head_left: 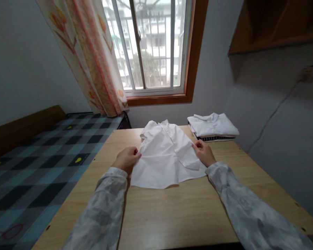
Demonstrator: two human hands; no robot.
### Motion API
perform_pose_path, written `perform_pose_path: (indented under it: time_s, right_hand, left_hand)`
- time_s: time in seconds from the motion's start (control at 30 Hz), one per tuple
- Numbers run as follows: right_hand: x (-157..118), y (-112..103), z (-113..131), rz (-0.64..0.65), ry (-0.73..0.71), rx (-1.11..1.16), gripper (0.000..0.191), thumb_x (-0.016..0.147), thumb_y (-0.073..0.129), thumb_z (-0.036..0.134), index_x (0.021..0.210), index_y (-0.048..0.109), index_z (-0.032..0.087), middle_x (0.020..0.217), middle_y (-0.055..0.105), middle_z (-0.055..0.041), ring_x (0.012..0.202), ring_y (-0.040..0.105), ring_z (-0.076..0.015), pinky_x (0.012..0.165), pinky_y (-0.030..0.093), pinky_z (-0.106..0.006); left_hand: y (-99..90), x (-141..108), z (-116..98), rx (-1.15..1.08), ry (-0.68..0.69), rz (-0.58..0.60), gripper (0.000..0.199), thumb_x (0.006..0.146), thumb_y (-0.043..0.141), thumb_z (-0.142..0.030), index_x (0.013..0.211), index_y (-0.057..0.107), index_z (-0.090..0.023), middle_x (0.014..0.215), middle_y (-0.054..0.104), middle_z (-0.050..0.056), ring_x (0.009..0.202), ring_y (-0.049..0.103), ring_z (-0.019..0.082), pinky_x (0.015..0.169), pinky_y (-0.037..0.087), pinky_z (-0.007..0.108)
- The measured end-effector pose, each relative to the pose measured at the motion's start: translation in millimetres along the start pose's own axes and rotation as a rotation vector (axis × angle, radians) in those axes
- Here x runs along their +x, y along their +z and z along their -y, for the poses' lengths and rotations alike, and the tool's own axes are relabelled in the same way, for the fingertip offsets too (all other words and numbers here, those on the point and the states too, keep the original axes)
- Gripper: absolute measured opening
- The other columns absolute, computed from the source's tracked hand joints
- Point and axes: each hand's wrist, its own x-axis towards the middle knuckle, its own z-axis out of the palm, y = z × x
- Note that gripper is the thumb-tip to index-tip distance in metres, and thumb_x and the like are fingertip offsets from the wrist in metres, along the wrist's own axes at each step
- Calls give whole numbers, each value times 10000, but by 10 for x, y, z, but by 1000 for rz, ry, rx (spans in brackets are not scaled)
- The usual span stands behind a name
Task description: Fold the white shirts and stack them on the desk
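Observation:
A white shirt (159, 156) lies spread on the wooden table (156, 215), its collar toward the window and its hem toward me. My left hand (127, 158) pinches the shirt's left edge between thumb and fingers. On the opposite side, my right hand (203, 152) is closed on the right edge of the same shirt. Creases run across the fabric, and a loose flap shows near the lower right.
A stack of folded clothes (214, 126) with a white one on top sits at the table's back right corner. To the left is a bed with a checkered cover (57, 170). Beyond the table are a curtain (94, 59) and a window (151, 45).

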Motion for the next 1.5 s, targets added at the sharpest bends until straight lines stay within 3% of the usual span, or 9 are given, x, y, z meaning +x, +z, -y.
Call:
perform_pose_path:
  time_s: [0.17,0.37,0.47,0.57,0.7,0.87,1.07,1.37,1.5]
  right_hand:
    - [-178,-194,85,158,-114,-144,273,992,627,496,858,646,259,816,739,-60,797,686,-263,775,491,-369]
    - [-264,-413,164,491,-295,-198,224,973,665,408,840,709,234,879,731,-70,906,664,-263,877,504,-381]
    - [-137,-404,162,497,-303,-217,317,1020,618,447,821,731,229,935,753,-91,965,677,-265,930,505,-382]
    - [40,-227,121,396,-180,-246,369,1024,615,518,886,767,212,944,773,-99,921,696,-260,894,529,-373]
    - [159,135,77,351,-120,-264,481,948,735,515,1255,764,146,1276,779,-183,1179,719,-315,1082,529,-440]
    - [5,407,69,402,-204,-289,705,953,731,424,1582,578,146,1618,594,-219,1494,567,-361,1270,406,-545]
    - [-131,353,51,384,-202,-137,506,1022,548,230,1507,685,181,1514,703,-154,1405,672,-293,1220,500,-477]
    - [-88,178,112,315,-83,-16,321,1006,603,287,1248,809,237,1107,858,-71,961,818,-244,897,629,-361]
    - [50,193,114,304,-85,-154,311,982,689,404,1178,799,190,1075,824,-103,938,763,-245,913,582,-361]
  left_hand:
    - [80,-304,158,-34,4,-7,279,921,624,-475,803,670,-227,864,759,60,803,658,221,661,352,295]
    - [-214,-463,211,24,-20,157,246,846,677,-450,735,649,-232,765,728,33,740,651,219,637,346,300]
    - [-373,-415,72,138,-45,255,196,814,712,-414,747,675,-234,800,755,42,790,697,241,661,388,302]
    - [-412,-285,-198,239,-72,75,232,844,715,-397,1002,744,-230,1026,809,94,955,745,292,765,476,327]
    - [-188,-70,-642,197,133,-206,476,951,675,-427,1347,682,-163,1397,727,195,1270,694,349,1061,511,418]
    - [374,64,-986,19,342,-66,702,1005,626,-620,1522,589,-148,1631,572,222,1473,585,365,1226,449,456]
    - [779,43,-952,2,316,-130,689,1027,624,-563,1613,526,-213,1734,468,183,1633,396,351,1346,266,574]
    - [807,9,-870,13,358,-84,666,1073,554,-530,1655,479,-215,1761,435,157,1652,361,337,1361,218,580]
    - [794,-18,-855,-2,413,-98,600,1060,593,-496,1597,534,-236,1709,503,150,1597,431,350,1331,274,575]
